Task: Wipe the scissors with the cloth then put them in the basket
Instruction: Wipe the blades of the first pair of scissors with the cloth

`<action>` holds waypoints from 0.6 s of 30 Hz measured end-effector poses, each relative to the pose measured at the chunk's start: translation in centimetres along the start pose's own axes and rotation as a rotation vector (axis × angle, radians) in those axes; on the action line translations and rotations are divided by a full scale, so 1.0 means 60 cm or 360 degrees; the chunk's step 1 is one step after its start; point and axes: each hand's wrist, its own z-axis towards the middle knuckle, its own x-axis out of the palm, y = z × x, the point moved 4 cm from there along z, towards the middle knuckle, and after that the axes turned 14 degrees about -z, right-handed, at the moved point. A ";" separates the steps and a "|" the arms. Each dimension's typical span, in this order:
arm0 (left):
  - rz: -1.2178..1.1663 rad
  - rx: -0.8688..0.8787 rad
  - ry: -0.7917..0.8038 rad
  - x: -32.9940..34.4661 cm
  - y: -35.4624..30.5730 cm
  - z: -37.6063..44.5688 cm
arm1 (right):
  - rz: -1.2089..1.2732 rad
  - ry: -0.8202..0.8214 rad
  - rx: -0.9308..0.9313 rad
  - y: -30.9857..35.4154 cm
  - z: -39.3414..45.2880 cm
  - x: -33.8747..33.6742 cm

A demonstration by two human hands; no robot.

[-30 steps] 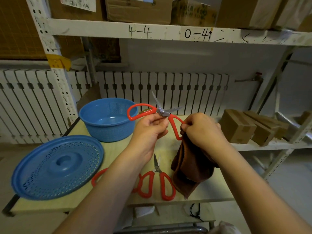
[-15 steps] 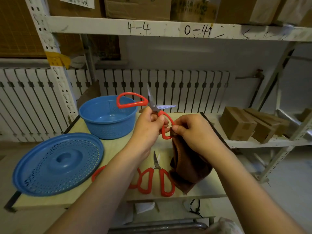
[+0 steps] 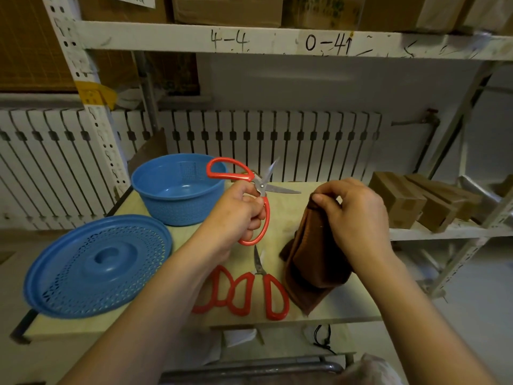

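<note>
My left hand grips red-handled scissors by one handle loop, blades spread open and pointing right, above the table beside the blue basket. My right hand pinches the top of a folded brown cloth, which hangs down to the table. The cloth is a short way right of the held scissors and does not touch them. Two more red-handled scissors lie on the table below my hands; the left pair is partly hidden by my left forearm.
A round blue perforated lid lies at the table's front left. The wooden table ends just past the cloth. Cardboard boxes sit on a shelf to the right. A white radiator lines the back wall.
My right hand has pulled the cloth away to the right, off the scissors' handle. My left hand has turned the scissors so the lower handle hangs down in its grip.
</note>
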 end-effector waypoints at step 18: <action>0.0137 0.0146 -0.0167 -0.004 -0.028 -0.011 | 0.0517 0.0266 0.0283 -0.028 -0.007 0.017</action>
